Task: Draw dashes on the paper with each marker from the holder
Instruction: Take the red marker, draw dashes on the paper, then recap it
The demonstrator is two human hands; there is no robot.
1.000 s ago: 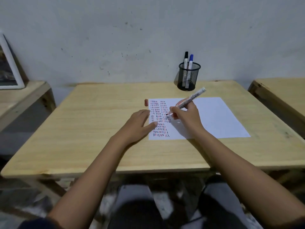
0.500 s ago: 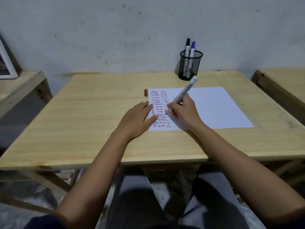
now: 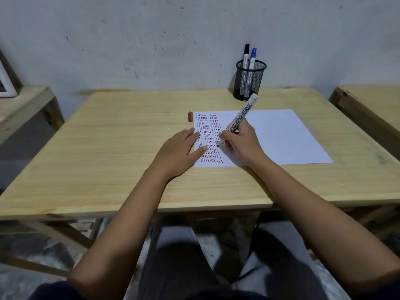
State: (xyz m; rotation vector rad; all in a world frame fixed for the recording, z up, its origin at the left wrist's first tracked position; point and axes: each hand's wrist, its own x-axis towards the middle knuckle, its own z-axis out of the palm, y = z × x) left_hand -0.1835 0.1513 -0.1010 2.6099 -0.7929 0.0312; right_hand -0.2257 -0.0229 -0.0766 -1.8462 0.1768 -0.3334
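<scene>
A white paper [image 3: 281,137] lies on the wooden table [image 3: 121,148], its left part filled with rows of black, blue and red dashes. My right hand [image 3: 242,144] grips a red board marker [image 3: 240,118], its red tip touching the paper among the dashes. My left hand [image 3: 179,152] rests flat, fingers spread, holding down the paper's left edge. The marker's red cap [image 3: 190,116] lies beside the paper's top left corner. A black mesh holder [image 3: 250,83] at the table's back holds a black marker [image 3: 246,54] and a blue marker [image 3: 252,56].
A second wooden table [image 3: 372,105] stands at the right and a wooden bench [image 3: 23,105] at the left with a framed picture [image 3: 5,87] on it. A grey wall runs behind. My knees show under the table's front edge.
My right hand has moved the marker tip down the column of dashes, toward me. My head has tilted, so the table sits differently in view. The left hand stays on the paper.
</scene>
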